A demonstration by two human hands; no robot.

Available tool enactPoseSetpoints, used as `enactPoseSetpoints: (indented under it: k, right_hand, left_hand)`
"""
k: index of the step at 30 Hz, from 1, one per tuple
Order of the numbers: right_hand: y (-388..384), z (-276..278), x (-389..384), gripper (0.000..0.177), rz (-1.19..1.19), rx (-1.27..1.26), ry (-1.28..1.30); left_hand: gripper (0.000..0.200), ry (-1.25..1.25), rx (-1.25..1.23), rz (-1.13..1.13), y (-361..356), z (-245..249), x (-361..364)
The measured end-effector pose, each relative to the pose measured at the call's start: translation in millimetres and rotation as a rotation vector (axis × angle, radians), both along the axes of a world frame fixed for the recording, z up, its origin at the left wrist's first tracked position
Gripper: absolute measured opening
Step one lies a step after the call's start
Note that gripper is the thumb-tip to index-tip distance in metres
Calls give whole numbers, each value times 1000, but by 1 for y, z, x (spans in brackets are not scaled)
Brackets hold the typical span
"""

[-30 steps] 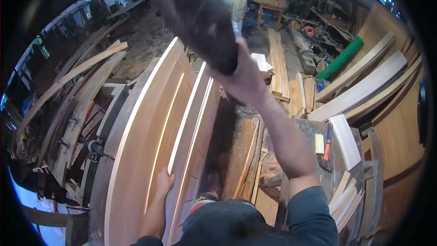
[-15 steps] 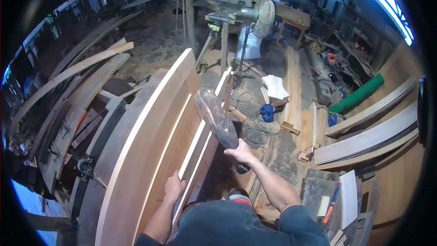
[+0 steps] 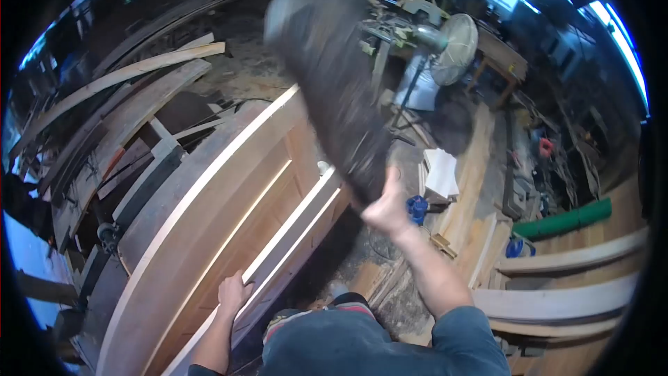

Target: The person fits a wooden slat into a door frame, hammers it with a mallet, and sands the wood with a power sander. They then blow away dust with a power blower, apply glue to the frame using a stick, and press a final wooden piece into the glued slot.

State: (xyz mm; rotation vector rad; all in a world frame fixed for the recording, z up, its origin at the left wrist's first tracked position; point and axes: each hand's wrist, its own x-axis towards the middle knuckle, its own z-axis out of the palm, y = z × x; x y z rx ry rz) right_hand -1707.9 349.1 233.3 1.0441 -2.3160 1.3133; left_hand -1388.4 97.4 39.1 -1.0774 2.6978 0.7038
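My right hand (image 3: 387, 210) is closed round the lower end of a long, dark, rough wooden block (image 3: 334, 76), thumb pointing up along it. The block is raised and smeared by motion, its top reaching high in the view. Below and left of it stands a large pale wooden panel frame (image 3: 209, 198), tilted, with long rails and recessed panels. My left hand (image 3: 235, 294) rests on the frame's near rail (image 3: 289, 226), its fingers curled over the edge.
A standing fan (image 3: 456, 49) is ahead to the right. Curved planks (image 3: 149, 66) lean at the left. On the right are a green roll (image 3: 563, 219), a blue power tool (image 3: 417, 209), white boards (image 3: 440, 174) and stacked boards (image 3: 557, 304).
My right hand has lifted the wooden block up, away from the frame's rail, and the block now looks larger and blurred. My left hand stays on the rail. The whole view has shifted.
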Motion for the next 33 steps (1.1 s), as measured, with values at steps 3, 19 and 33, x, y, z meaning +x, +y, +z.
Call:
enactPoseSetpoints:
  k: [3,19,33]
  right_hand:
    - [36,-120,-29,80,-11,628,-537]
    - [22,147,-71,62,287,-347,-138]
    - [69,-157,-22,84,58,704,-616]
  left_hand:
    - [40,-34,-38,23,14,3,-3]
    - [40,-92,-125,51,20,-9,0]
    - [35,-57,-201,42,36,-21,2]
